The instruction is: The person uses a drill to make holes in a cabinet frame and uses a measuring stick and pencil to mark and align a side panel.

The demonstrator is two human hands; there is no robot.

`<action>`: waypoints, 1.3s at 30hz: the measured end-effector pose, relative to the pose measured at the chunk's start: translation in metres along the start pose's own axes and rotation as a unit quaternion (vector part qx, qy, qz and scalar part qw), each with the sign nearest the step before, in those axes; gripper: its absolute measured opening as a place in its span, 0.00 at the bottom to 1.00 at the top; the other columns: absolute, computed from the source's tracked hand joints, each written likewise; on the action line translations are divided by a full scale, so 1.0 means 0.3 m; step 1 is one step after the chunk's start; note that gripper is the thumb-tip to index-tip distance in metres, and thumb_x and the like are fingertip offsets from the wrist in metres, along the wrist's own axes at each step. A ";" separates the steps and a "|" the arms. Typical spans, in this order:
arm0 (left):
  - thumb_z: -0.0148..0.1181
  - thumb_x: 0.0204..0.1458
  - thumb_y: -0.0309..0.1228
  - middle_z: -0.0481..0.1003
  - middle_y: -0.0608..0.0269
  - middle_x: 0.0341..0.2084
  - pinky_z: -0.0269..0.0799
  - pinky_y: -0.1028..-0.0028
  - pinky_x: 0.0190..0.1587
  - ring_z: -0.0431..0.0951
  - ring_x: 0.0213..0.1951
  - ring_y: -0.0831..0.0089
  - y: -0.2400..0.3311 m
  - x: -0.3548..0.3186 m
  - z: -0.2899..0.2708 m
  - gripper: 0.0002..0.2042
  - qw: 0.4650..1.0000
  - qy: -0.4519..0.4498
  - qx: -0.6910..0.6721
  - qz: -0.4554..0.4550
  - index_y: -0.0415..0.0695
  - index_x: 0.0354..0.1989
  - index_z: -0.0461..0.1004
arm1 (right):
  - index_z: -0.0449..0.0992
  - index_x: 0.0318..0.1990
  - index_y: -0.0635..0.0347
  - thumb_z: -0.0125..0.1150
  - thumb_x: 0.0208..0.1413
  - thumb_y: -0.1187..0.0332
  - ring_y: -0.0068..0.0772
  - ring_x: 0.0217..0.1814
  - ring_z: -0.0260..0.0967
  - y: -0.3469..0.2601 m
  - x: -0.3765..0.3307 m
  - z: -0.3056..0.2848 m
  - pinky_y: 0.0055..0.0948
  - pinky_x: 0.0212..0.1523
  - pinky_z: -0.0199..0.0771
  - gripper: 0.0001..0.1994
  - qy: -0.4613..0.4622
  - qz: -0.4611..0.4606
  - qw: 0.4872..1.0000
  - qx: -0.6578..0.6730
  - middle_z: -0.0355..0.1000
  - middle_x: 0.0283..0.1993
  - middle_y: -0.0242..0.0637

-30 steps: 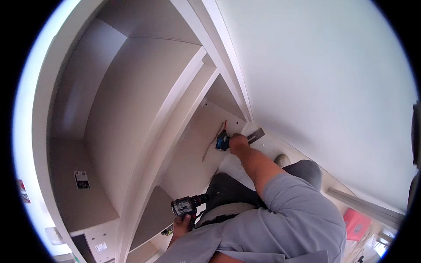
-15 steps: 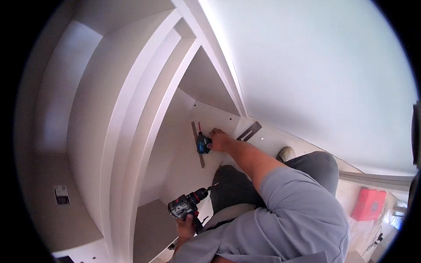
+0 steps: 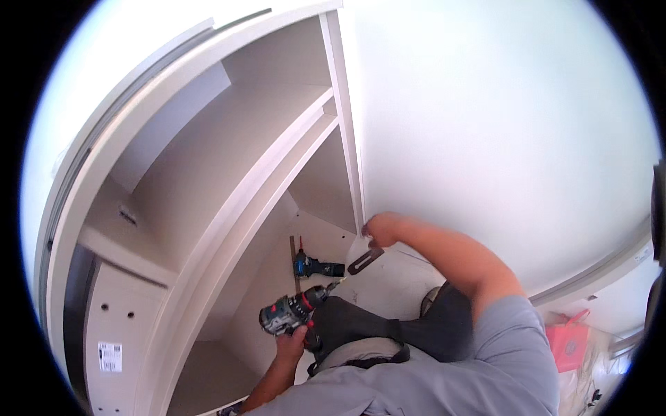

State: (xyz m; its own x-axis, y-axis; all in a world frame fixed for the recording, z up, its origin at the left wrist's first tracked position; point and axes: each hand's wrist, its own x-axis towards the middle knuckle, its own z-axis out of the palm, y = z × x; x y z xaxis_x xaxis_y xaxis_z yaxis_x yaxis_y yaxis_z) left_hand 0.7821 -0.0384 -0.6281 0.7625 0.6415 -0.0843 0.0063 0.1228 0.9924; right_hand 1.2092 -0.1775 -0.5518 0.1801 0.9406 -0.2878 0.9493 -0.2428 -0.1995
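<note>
My left hand (image 3: 294, 341) is closed round the grip of a grey, black and red cordless drill (image 3: 281, 315). A bit in its chuck points up and to the right. My right hand (image 3: 381, 229) is raised beside the cabinet's front upright, just above a dark flat slotted bar (image 3: 374, 256). Its fingers are curled in; whatever they may hold is too small to make out. A blue and black cordless driver (image 3: 319, 267) with a red-tipped bit lies on the cabinet's bottom panel, next to a thin brown strip (image 3: 293, 248).
The pale cabinet (image 3: 229, 163), with shelves and dividers, curves along my left. A white wall or panel (image 3: 472, 125) rises on the right. My bent legs (image 3: 361, 320) take up the lower middle. A red bag (image 3: 567, 343) stands at the lower right.
My right hand has left the blue driver and moved up and right, to beside the upright. The driver's handle now lies toward the right. My view has shifted, showing more cabinet.
</note>
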 end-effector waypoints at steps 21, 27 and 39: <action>0.57 0.65 0.38 0.78 0.53 0.48 0.79 0.67 0.42 0.81 0.40 0.68 1.006 0.036 0.451 0.21 0.967 -0.019 -0.101 0.233 0.37 0.60 0.69 | 0.79 0.43 0.58 0.54 0.51 0.78 0.48 0.61 0.74 -0.261 -0.292 -1.090 0.40 0.58 0.75 0.13 0.509 0.028 0.860 0.026 0.46 0.82 0.43; 0.57 0.66 0.37 0.79 0.56 0.43 0.79 0.67 0.38 0.80 0.35 0.70 1.126 0.173 0.569 0.16 0.965 0.010 -0.148 0.217 0.38 0.55 0.70 | 0.79 0.42 0.57 0.56 0.51 0.77 0.51 0.67 0.69 -0.224 -0.290 -1.085 0.41 0.62 0.74 0.11 0.520 0.010 0.853 0.044 0.45 0.82 0.45; 0.58 0.66 0.42 0.79 0.58 0.38 0.80 0.66 0.35 0.81 0.35 0.69 1.215 0.351 0.611 0.17 0.961 -0.007 -0.168 0.220 0.40 0.50 0.72 | 0.77 0.38 0.62 0.56 0.48 0.80 0.50 0.71 0.66 -0.235 -0.304 -1.105 0.39 0.57 0.77 0.10 0.507 0.004 0.860 0.066 0.44 0.83 0.45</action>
State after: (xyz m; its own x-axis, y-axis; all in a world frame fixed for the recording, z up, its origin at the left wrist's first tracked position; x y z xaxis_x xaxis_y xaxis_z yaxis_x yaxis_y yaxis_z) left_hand 0.9834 -0.0650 -0.2588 0.6522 0.6769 0.3411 -0.5270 0.0814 0.8460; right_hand 1.2111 -0.1675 -0.2009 0.3814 0.6462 0.6611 0.9218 -0.2121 -0.3246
